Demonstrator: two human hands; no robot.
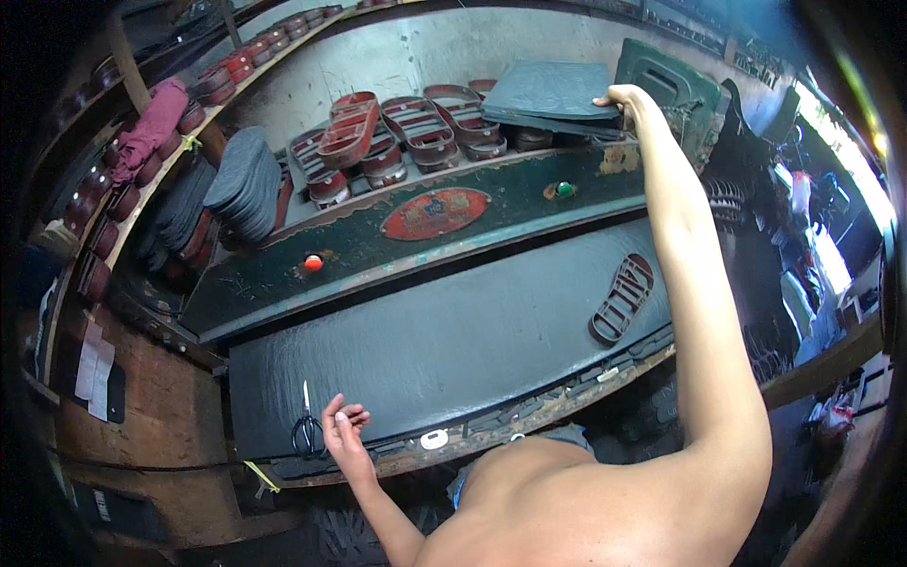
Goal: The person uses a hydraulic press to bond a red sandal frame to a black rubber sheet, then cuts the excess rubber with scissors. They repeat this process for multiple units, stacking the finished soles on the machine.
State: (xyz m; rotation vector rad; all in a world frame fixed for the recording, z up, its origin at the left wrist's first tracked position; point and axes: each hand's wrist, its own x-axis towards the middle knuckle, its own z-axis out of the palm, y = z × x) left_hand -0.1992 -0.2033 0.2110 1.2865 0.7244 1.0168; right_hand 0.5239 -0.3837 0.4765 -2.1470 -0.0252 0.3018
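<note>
My right hand reaches far up to the right and grips the near right edge of a flat blue-grey sheet. The sheet lies on a pile above the green press beam. Beside a pair of black-handled scissors, my left hand hovers at the front of the press bed, fingers loosely bent and apart, holding nothing. A sole-shaped cutting die rests on the right part of the dark cutting board, near my right forearm.
Several red and brown cutting dies line the top of the press. Stacked grey soles stand at its left end. The beam carries a red button and a green button. Along the front ledge sit dark scraps and a small white device.
</note>
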